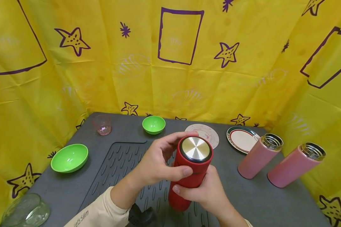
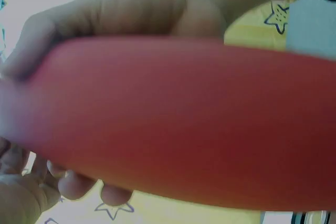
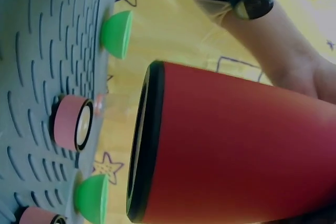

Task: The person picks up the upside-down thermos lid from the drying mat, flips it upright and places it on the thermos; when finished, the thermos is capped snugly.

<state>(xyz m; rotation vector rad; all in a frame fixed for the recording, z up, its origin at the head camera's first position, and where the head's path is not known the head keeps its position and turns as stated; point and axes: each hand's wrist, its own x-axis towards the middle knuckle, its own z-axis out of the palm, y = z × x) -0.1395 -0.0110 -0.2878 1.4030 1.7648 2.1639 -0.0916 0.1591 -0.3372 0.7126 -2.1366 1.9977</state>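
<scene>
A red thermos bottle [image 1: 187, 186] is held by both hands over the dark drying mat, its round silver-topped lid [image 1: 195, 149] tilted up toward the head camera. My left hand [image 1: 159, 160] grips its upper part, thumb across the near side and fingers reaching round behind the lid. Lower down, my right hand [image 1: 206, 194] wraps the body, thumb on the front. In the right wrist view, the bottle's black-rimmed base [image 3: 147, 142] shows. Two pink lids, one upper [image 3: 72, 123] and one lower [image 3: 39, 216], stand on the mat there; the hands and bottle hide them in the head view.
Two lidless pink bottles [image 1: 260, 157] [image 1: 294, 165] stand at right, near a rimmed plate [image 1: 241, 138] and a pale patterned plate [image 1: 213, 134]. Green bowls [image 1: 153, 124] [image 1: 69, 159], a pink glass [image 1: 102, 126] and a clear glass bowl [image 1: 28, 211] sit around the drying mat [image 1: 113, 160].
</scene>
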